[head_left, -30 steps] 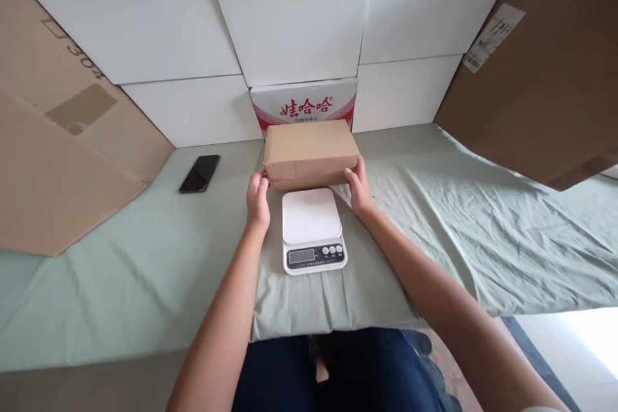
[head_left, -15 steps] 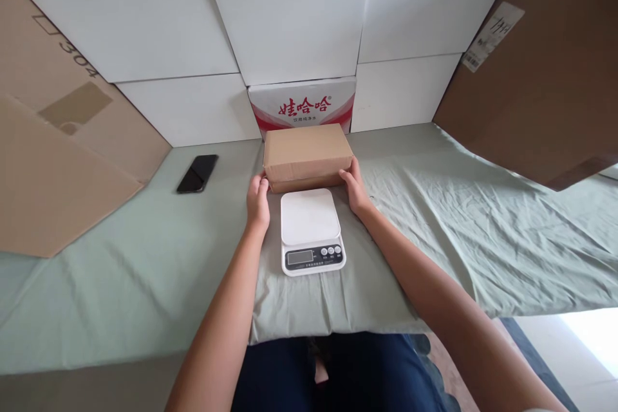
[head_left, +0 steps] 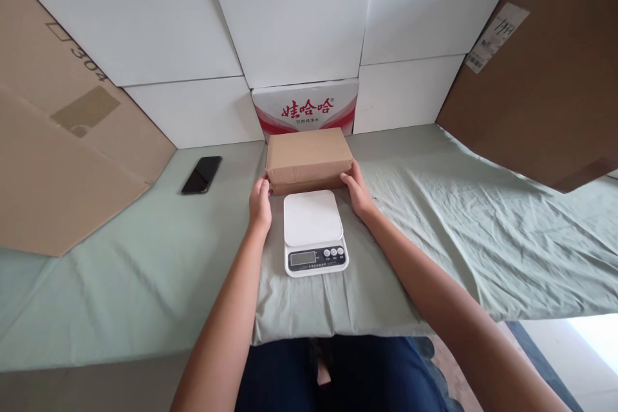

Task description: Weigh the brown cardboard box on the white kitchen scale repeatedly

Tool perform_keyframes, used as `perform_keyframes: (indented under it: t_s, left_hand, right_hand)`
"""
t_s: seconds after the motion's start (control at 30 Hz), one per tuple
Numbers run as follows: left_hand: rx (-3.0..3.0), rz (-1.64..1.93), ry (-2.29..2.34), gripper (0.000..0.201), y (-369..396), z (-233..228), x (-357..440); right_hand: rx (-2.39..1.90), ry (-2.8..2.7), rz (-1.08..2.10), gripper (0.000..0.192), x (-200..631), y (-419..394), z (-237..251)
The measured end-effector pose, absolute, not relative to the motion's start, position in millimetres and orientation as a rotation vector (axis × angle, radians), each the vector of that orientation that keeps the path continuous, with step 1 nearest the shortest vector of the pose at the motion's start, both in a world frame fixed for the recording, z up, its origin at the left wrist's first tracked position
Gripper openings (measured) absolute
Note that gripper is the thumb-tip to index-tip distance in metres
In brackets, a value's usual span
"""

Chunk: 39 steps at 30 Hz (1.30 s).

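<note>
A closed brown cardboard box [head_left: 309,153] sits behind a white kitchen scale [head_left: 313,219] on the green cloth. My left hand [head_left: 261,205] grips the box's near left corner, thumb in front and the other fingers partly hidden at its side. On the opposite corner, my right hand [head_left: 358,190] holds the box with its thumb on the front face and fingers round the right side. The scale's platform has nothing on it, and its display looks blank. Whether the box is fully resting on the cloth cannot be made out.
A black phone [head_left: 201,175] lies to the left on the green tablecloth [head_left: 130,270]. White panels [head_left: 294,26] and a white-and-red carton [head_left: 309,100] stand at the back. Large cardboard sheets flank the table, one on the left [head_left: 72,161] and one on the right [head_left: 535,90].
The whole view has shifted slightly, so everything appears a little further right and lower. Both hands keep their hold on the box, which stays in place behind the scale.
</note>
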<state>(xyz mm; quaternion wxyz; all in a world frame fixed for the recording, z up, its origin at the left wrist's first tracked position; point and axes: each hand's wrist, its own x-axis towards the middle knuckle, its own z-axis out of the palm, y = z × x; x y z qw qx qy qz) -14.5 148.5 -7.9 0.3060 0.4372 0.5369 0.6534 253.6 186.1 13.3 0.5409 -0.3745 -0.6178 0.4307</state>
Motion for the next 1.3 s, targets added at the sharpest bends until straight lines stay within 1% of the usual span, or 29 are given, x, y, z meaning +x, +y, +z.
perform_keyframes:
  t_s: [0.13, 0.33, 0.47, 0.67, 0.87, 1.07, 1.3]
  left_hand:
    - [1.181, 1.728, 1.41, 0.058, 147, -5, -14]
    - [1.268, 1.799, 1.343, 0.057, 142, 5, -19]
    - [1.343, 1.882, 1.326, 0.059, 124, 12, -21]
    - [1.409, 1.947, 1.309, 0.053, 66, 16, -11]
    - [1.4, 1.917, 1.306, 0.051, 15, 9, 5]
    - [1.364, 1.906, 1.323, 0.051, 1, 4, 6]
    - [1.348, 1.858, 1.33, 0.051, 2, 1, 3]
  right_hand:
    - [-0.867, -1.458, 1.01, 0.069, 253, 184, 17]
    - [-0.752, -1.457, 1.03, 0.072, 256, 174, 30]
    - [-0.712, -1.49, 0.97, 0.066, 263, 156, 38]
    - [-0.797, -1.488, 0.94, 0.064, 278, 118, 27]
    - [-0.803, -1.488, 0.939, 0.069, 294, 76, 12]
    - [-0.818, -1.513, 0.955, 0.069, 298, 65, 11]
    - [-0.824, -1.549, 0.981, 0.063, 297, 65, 16]
